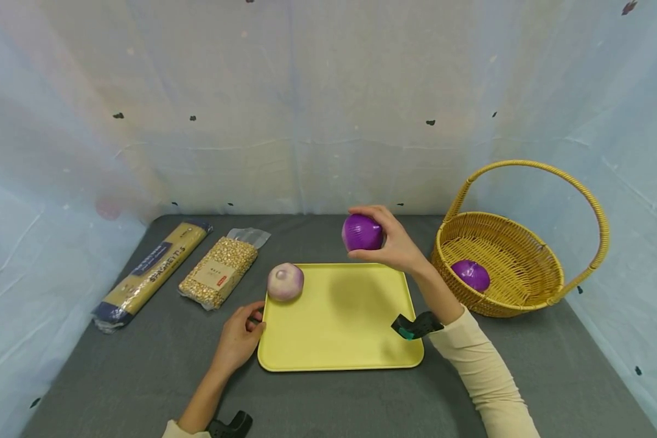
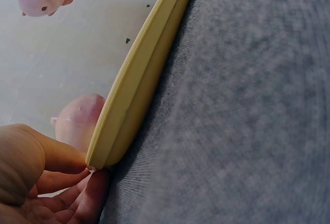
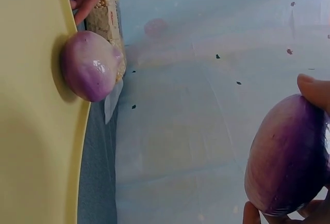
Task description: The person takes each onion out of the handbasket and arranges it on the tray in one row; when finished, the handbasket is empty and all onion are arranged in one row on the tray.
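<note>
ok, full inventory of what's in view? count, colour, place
Tray: 1, yellow, centre of table
Basket: 1, yellow-brown, right of tray
Held onion: 1, purple, raised above tray
Tray onion: 1, pale purple, tray's far left corner
Basket onion: 1, purple, inside basket
Kernel bag: 1, clear with golden contents, left of tray
Spaghetti pack: 1, yellow and blue, far left
Table: 1, grey, underneath
Sheeting: count unclear, pale, behind and both sides
Wrist devices: 2, black, one per wrist
Sleeves: 2, cream, forearms
Left hand: 1, bare, gripping tray's left edge
Right hand: 1, bare, holding onion
</note>
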{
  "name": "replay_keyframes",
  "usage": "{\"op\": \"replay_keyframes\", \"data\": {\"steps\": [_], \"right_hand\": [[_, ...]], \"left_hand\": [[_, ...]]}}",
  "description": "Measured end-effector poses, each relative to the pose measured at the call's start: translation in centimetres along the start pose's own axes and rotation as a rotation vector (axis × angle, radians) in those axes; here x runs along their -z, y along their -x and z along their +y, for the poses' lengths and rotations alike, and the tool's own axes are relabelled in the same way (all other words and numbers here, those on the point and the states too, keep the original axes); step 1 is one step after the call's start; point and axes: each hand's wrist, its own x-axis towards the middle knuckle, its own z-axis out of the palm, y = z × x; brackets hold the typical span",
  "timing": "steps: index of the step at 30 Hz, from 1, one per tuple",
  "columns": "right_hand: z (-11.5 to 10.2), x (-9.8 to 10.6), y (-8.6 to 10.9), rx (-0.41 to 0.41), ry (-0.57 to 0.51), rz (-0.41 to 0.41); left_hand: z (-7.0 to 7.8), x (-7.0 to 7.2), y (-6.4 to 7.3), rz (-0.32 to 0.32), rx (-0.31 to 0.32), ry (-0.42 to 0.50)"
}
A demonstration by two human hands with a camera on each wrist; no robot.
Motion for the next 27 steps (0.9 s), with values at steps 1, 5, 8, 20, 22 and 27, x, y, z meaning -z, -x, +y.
{"op": "replay_keyframes", "data": {"steps": [1, 5, 8, 20, 22, 27], "right_hand": [[0.0, -0.1, 0.0, -0.001, 0.000, -0.005], [0.2, -0.6, -0.1, 0.002, 0.002, -0.020], [0.3, -1.0, -0.1, 0.007, 0.003, -0.021], [0.5, -2.2, -0.3, 0.012, 0.029, -0.030], [0.6, -2.4, -0.3, 0.013, 0.031, -0.032], [1.0, -2.9, -0.3, -0.004, 0.029, -0.046]], "left_hand": [[0.0, 0.0, 0.0, 0.000, 0.000, 0.002], [-0.1, 0.0, 0.1, 0.000, -0.004, 0.006], [-0.2, 0.0, 0.1, -0.001, -0.005, 0.009], [-0.1, 0.0, 0.0, 0.000, 0.006, 0.009], [-0.1, 0.0, 0.0, 0.000, 0.006, 0.009], [-0.1, 0.0, 0.0, 0.003, -0.004, 0.012]]}}
